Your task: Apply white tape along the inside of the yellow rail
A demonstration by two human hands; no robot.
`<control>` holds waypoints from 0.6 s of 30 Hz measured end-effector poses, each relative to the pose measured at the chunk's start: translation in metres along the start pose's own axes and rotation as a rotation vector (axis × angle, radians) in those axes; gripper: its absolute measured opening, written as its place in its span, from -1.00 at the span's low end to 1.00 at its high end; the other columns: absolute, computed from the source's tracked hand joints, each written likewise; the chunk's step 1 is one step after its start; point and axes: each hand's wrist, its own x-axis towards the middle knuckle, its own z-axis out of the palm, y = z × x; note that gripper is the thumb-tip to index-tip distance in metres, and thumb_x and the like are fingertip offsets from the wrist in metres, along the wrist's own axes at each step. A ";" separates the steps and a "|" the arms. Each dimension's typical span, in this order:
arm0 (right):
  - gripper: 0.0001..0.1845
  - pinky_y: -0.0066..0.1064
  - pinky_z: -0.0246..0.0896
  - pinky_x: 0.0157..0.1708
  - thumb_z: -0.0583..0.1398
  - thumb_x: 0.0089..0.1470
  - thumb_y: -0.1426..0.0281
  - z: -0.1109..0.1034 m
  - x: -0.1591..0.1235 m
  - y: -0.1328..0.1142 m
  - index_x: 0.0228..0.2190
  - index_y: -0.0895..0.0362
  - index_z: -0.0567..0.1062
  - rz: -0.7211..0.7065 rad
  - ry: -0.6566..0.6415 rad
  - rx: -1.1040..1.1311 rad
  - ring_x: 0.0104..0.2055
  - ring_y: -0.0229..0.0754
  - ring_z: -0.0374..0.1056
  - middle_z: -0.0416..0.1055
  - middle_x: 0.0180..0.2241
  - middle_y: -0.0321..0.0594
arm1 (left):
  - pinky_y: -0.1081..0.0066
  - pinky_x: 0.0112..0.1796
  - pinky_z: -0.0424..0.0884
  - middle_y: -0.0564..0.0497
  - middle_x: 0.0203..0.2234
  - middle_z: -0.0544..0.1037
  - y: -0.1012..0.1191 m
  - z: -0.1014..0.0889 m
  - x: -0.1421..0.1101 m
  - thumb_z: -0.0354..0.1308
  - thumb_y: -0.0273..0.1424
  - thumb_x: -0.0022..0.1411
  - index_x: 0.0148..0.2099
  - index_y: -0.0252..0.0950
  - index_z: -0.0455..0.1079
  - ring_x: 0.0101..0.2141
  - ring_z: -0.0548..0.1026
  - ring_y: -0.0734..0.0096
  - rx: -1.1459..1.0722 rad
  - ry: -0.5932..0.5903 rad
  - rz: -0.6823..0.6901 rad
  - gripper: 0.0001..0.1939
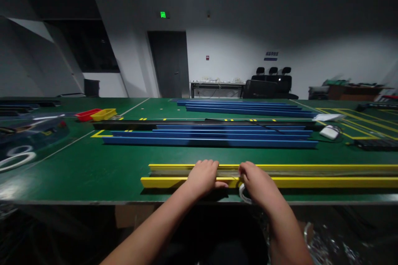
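Note:
Two long yellow channel strips (311, 175) lie side by side near the front edge of the green table (93, 169). My left hand (203, 177) rests over them, fingers curled over the far strip and thumb along the near one. My right hand (258, 183) is just to the right, fingers closed at the strips, with a white tape roll (243, 193) under the palm. A clear film seems to lie along the strips to the right of my hands.
Blue channel strips (211, 136) lie in a row further back, more blue ones (248, 108) beyond. Red and yellow bins (96, 114) sit at the left, a white tape ring (15, 161) far left, a mouse (329, 132) and keyboard (376, 144) right.

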 end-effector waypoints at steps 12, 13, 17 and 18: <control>-0.80 -0.39 -0.12 -0.42 0.10 0.18 0.25 -0.002 -0.006 -0.012 -0.43 0.07 0.32 0.022 0.035 -0.090 -0.36 -0.21 0.31 0.43 -0.36 -0.26 | 0.18 -0.08 0.35 -0.16 -0.13 0.54 -0.036 -0.013 -0.032 0.18 0.19 0.03 0.09 -0.24 0.33 -0.09 0.48 0.02 -0.037 -0.002 0.010 -0.25; -0.83 -0.39 -0.10 -0.41 0.08 0.19 0.29 -0.002 -0.006 -0.012 -0.41 0.07 0.33 0.008 0.026 -0.076 -0.35 -0.21 0.32 0.44 -0.36 -0.25 | 0.18 -0.07 0.35 -0.16 -0.12 0.54 -0.042 -0.014 -0.036 0.20 0.17 0.03 0.11 -0.24 0.32 -0.08 0.48 0.03 -0.038 -0.006 0.007 -0.25; -0.85 -0.42 0.01 -0.36 0.02 0.21 0.40 -0.003 -0.010 -0.015 -0.22 0.06 0.37 -0.040 -0.011 0.028 -0.32 -0.21 0.38 0.49 -0.32 -0.23 | 0.19 -0.03 0.34 -0.16 -0.04 0.52 -0.068 -0.021 -0.058 0.22 0.13 0.06 0.15 -0.21 0.30 -0.05 0.47 0.06 -0.055 -0.010 0.006 -0.26; -0.80 -0.43 0.05 -0.33 0.02 0.20 0.43 -0.002 -0.011 -0.016 -0.16 0.06 0.38 -0.056 -0.017 0.059 -0.28 -0.20 0.40 0.51 -0.28 -0.21 | 0.18 -0.01 0.33 -0.15 -0.02 0.52 -0.075 -0.023 -0.062 0.22 0.12 0.07 0.16 -0.21 0.30 -0.03 0.46 0.06 -0.059 -0.007 0.002 -0.26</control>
